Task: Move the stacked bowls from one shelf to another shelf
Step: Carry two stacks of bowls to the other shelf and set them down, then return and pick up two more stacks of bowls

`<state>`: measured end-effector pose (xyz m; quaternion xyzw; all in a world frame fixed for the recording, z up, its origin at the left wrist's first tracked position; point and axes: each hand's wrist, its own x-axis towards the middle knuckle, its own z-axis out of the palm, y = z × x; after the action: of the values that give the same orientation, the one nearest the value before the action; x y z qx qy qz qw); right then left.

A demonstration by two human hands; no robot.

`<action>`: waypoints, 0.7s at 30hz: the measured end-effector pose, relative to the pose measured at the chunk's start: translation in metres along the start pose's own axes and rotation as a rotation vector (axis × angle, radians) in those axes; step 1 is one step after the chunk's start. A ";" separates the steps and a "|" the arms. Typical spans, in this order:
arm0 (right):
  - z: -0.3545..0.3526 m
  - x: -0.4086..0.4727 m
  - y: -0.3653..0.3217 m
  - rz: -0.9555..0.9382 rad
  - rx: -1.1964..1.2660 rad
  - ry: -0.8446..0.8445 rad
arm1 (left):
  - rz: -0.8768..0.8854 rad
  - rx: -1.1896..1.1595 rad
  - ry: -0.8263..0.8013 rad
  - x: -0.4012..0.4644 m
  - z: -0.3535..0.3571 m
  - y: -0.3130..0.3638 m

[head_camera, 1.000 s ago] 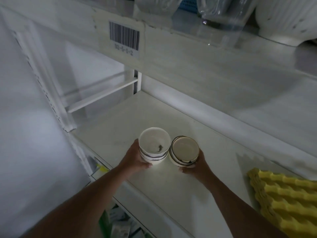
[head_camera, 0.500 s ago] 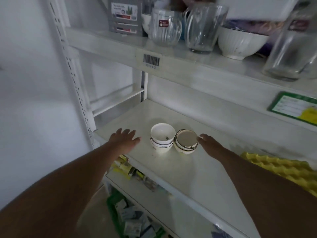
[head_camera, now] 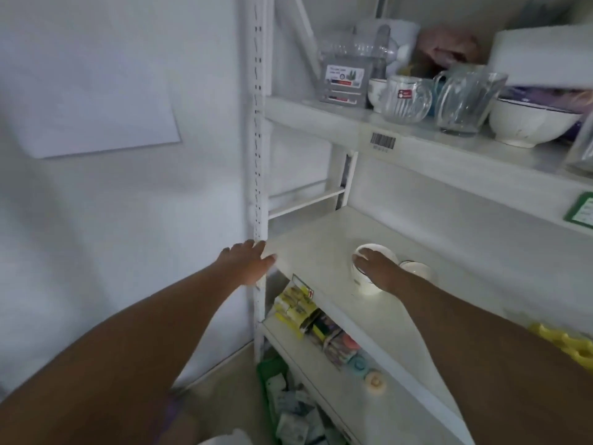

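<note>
Two short stacks of small white glazed ceramic bowls with thin dark rim lines (head_camera: 365, 281) stand side by side on the white painted metal middle shelf (head_camera: 308, 248), right of centre in the frame; the second stack (head_camera: 417, 270) is mostly hidden behind the forearm. The right hand (head_camera: 378, 268) lies over the nearer stack with fingers straight, touching its rim rather than curled round it. The left hand (head_camera: 250, 263), at centre frame, is spread flat with relaxed fingers at the shelf's front left corner, holding nothing. Judging by this, the bowls seem set down on their shelf and the placing step is at or near its end; the next move would call for lifting both hands away without nudging the smooth, slippery stacks. On the upper shelf (head_camera: 321, 118), upper right, stand ribbed clear glass jugs (head_camera: 465, 101) and a larger white bowl (head_camera: 529, 123).
</note>
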<state>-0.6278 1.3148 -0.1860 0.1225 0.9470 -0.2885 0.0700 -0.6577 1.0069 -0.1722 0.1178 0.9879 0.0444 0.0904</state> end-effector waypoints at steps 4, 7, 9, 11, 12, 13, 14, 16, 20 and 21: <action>0.036 0.025 -0.060 -0.154 -0.015 -0.145 | -0.218 -0.155 0.036 -0.027 -0.005 -0.056; 0.062 0.039 -0.107 -0.256 0.031 -0.267 | -0.378 -0.282 0.050 -0.049 -0.008 -0.088; 0.078 0.044 -0.136 -0.329 0.044 -0.342 | -0.468 -0.264 0.030 -0.067 -0.012 -0.102; 0.090 0.046 -0.163 -0.405 0.017 -0.405 | -0.531 -0.229 0.059 -0.084 -0.014 -0.115; 0.096 0.045 -0.176 -0.446 0.006 -0.426 | -0.582 -0.228 0.079 -0.095 -0.015 -0.121; 0.101 0.042 -0.188 -0.489 0.000 -0.448 | -0.638 -0.239 0.098 -0.105 -0.014 -0.128; 0.107 0.039 -0.199 -0.530 -0.005 -0.474 | -0.697 -0.269 0.121 -0.118 -0.012 -0.135; 0.120 0.030 -0.222 -0.623 -0.013 -0.537 | -0.764 -0.252 0.103 -0.144 -0.006 -0.145; 0.154 -0.002 -0.261 -0.768 -0.078 -0.642 | -0.942 -0.367 0.124 -0.206 0.007 -0.147; 0.165 -0.013 -0.270 -0.799 -0.094 -0.666 | -0.989 -0.388 0.106 -0.223 0.015 -0.150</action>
<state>-0.6784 1.0022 -0.1757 -0.3502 0.8582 -0.2732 0.2574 -0.4759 0.8085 -0.1654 -0.3833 0.9024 0.1840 0.0704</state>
